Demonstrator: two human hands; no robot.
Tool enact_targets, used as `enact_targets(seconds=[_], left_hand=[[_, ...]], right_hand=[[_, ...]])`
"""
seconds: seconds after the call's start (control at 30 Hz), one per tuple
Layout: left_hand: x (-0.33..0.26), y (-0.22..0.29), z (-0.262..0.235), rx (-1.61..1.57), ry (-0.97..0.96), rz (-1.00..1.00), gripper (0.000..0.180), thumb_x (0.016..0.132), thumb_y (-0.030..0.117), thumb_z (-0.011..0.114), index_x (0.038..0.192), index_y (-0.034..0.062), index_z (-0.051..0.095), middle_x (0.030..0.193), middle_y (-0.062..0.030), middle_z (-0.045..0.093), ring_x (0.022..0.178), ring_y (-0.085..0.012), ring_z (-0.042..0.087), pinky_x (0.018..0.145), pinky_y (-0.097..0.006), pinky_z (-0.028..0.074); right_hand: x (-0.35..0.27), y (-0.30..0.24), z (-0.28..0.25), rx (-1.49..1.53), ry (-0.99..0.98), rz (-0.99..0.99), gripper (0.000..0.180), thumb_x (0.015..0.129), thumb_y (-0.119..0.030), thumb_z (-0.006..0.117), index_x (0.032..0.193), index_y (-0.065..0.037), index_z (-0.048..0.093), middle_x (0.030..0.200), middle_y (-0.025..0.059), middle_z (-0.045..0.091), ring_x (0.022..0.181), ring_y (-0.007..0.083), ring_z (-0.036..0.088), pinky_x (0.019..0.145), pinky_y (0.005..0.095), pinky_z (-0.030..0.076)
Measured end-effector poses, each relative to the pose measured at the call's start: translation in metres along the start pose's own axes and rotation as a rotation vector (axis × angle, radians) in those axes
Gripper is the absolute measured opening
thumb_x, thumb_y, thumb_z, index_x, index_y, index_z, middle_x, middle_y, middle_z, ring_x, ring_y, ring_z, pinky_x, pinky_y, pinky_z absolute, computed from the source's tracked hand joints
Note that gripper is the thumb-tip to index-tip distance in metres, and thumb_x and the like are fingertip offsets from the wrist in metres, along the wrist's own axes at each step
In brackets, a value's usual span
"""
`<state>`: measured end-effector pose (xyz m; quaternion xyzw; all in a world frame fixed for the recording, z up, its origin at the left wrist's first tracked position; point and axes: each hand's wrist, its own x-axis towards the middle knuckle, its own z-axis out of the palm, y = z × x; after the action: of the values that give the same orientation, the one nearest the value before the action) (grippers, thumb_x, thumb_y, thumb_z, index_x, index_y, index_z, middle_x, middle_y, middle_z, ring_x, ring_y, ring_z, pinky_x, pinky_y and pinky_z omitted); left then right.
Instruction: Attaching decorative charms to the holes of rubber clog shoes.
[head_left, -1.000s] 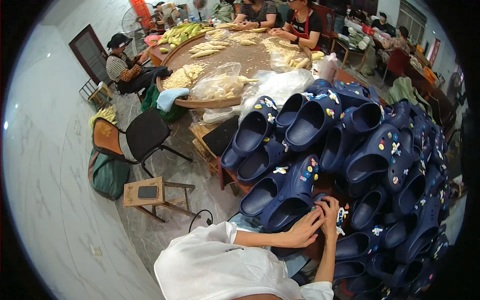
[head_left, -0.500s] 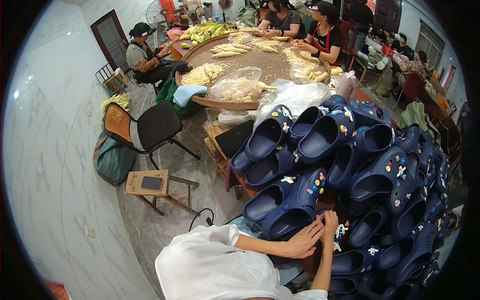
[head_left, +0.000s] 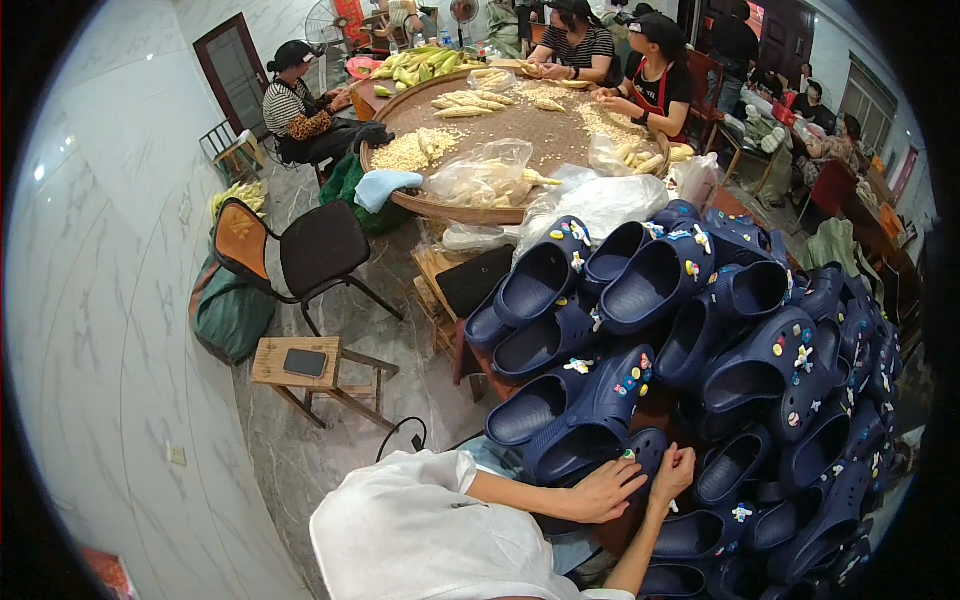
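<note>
A dark blue clog [head_left: 648, 446] with a holed toe shows between my hands, partly hidden by them. My left hand [head_left: 606, 490] lies over its near left side, fingers bent against it. A small green and yellow charm [head_left: 629, 455] sits by those fingertips. Just right of the clog, my right hand [head_left: 672, 476] is raised with its fingers curled together; whatever is in them is too small or hidden to make out. Beside my left hand stands another clog [head_left: 590, 425] with several colourful charms on its top.
A large pile of dark blue clogs [head_left: 745, 380] fills the right side. Beyond it, a round woven tray [head_left: 500, 135] holds corn cobs and kernels, with people seated around. At left stand a black chair [head_left: 320, 245] and a wooden stool [head_left: 265, 362] bearing a phone [head_left: 304, 363].
My hands were together over the clog and are now apart. The right hand has moved right and slightly down, uncovering the clog's toe. The whole view has shifted slightly.
</note>
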<state>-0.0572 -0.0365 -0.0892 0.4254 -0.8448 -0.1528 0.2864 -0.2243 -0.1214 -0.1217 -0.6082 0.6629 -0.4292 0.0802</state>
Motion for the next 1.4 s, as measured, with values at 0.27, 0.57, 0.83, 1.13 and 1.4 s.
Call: enact_targets(seconds=[0.27,0.57,0.83,1.13,1.4], left_hand=[[0.0,-0.005,0.0,-0.049,0.055,0.08,0.043,0.081,0.021,0.069,0.116,-0.0009,0.059,0.12,-0.0195,0.051,0.12,-0.0377,0.047,0.104,-0.046,0.039],[-0.006,-0.011,0.003,-0.171,0.146,0.223,0.018,0.083,0.019,0.068,0.092,0.005,0.062,0.106,-0.0133,0.054,0.103,-0.0327,0.052,0.093,-0.043,0.043],[-0.004,-0.01,0.001,-0.183,0.152,0.204,0.016,0.083,0.019,0.068,0.09,0.0052,0.063,0.106,-0.0126,0.054,0.101,-0.0313,0.052,0.089,-0.041,0.044],[-0.004,-0.011,-0.001,-0.184,0.175,0.23,0.015,0.083,0.018,0.069,0.086,0.0057,0.062,0.1,-0.0116,0.052,0.097,-0.03,0.052,0.084,-0.04,0.043],[-0.004,-0.012,0.0,-0.218,0.207,0.222,0.016,0.083,0.018,0.07,0.081,0.0053,0.061,0.099,-0.012,0.053,0.096,-0.0307,0.052,0.084,-0.041,0.043]], right_hand=[[0.005,-0.009,-0.018,-0.147,-0.013,-0.078,0.02,0.092,-0.017,0.065,0.081,-0.001,0.058,0.086,0.0134,0.057,0.082,0.032,0.056,0.074,0.0433,0.043],[0.009,-0.062,-0.012,0.093,-0.511,-0.504,0.019,0.078,-0.014,0.071,0.096,-0.007,0.072,0.096,0.0086,0.063,0.101,0.0303,0.054,0.089,0.0404,0.041],[0.01,-0.045,0.0,0.167,-0.598,-0.424,0.019,0.075,-0.016,0.069,0.092,-0.006,0.07,0.094,0.0094,0.06,0.096,0.0303,0.052,0.082,0.0435,0.039],[0.006,-0.045,0.001,0.102,-0.601,-0.48,0.019,0.077,-0.021,0.068,0.088,-0.006,0.064,0.093,0.009,0.058,0.094,0.0302,0.051,0.081,0.0427,0.037],[0.003,-0.041,0.006,0.14,-0.583,-0.476,0.011,0.078,-0.016,0.064,0.082,-0.006,0.061,0.088,0.009,0.056,0.089,0.03,0.051,0.078,0.0413,0.035]])
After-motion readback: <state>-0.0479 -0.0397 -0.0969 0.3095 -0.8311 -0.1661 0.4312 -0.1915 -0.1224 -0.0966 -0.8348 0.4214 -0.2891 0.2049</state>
